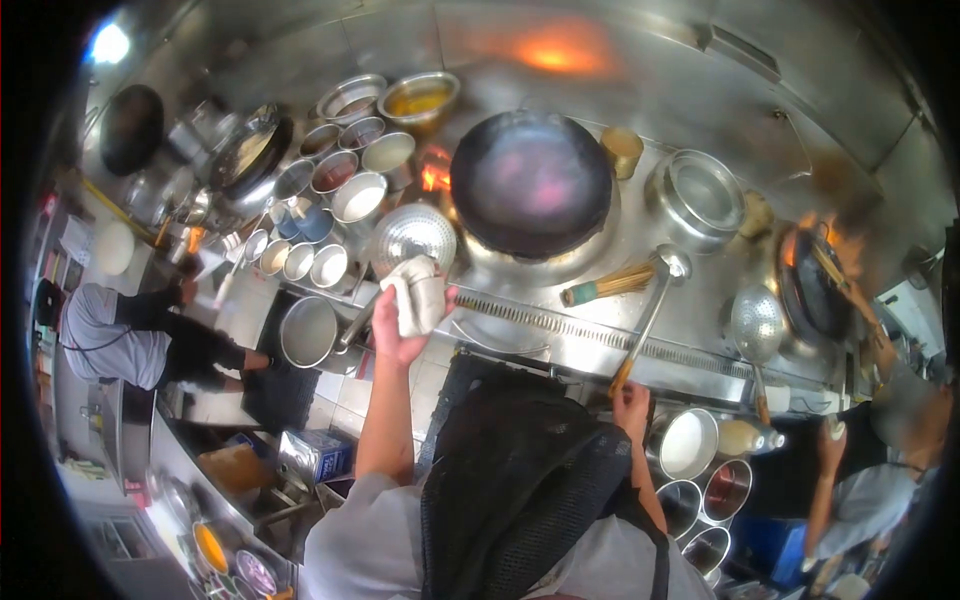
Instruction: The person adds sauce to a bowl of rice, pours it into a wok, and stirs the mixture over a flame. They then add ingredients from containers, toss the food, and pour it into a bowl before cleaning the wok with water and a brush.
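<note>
Ladle (648, 321) is gripped by right hand (630, 408) | cloth (420, 298) is clutched in left hand (401, 347) | cloth could be singed by flame (436, 172) beside wok (531, 185)

Glaring light (110, 43), strongly fisheye-bent edges

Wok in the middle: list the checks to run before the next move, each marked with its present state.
1. Cloth in the left hand: ok, the hand holds the folded cloth.
2. Ladle in the right hand: ok, the hand is at the handle of the ladle.
3. Left hand on the wok: not ok, no contact.
4. Wok's contents: cannot tell, the inside is blurred.
5. Brush clear of the wok: ok, apart.
</note>
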`<act>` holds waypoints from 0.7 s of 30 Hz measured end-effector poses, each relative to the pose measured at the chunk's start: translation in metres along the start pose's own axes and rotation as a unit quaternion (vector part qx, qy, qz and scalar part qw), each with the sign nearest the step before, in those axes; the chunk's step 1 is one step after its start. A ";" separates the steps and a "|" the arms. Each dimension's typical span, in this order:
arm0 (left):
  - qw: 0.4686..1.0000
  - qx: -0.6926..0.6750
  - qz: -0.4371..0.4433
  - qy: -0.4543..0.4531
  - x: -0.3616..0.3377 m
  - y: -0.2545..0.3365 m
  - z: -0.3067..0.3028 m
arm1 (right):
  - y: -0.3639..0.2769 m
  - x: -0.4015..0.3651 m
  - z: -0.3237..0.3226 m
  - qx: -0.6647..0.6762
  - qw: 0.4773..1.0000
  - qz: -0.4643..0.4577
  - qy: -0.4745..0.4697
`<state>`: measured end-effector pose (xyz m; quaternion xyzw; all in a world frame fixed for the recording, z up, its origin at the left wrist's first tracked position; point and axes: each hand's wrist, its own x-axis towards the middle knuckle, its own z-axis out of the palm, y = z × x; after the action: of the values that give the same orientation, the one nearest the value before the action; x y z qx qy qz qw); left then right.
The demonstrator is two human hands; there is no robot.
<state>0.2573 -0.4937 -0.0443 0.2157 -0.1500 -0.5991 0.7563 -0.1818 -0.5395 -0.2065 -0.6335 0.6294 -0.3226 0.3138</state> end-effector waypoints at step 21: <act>0.930 0.265 0.091 0.238 -0.116 -0.022 0.013 | 0.023 0.019 0.028 -0.020 0.999 -0.033 0.021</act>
<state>0.2053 -0.3872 -0.0408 0.5300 -0.1378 -0.3968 0.7366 -0.1728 -0.5587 -0.2410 -0.6529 0.6213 -0.3334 0.2767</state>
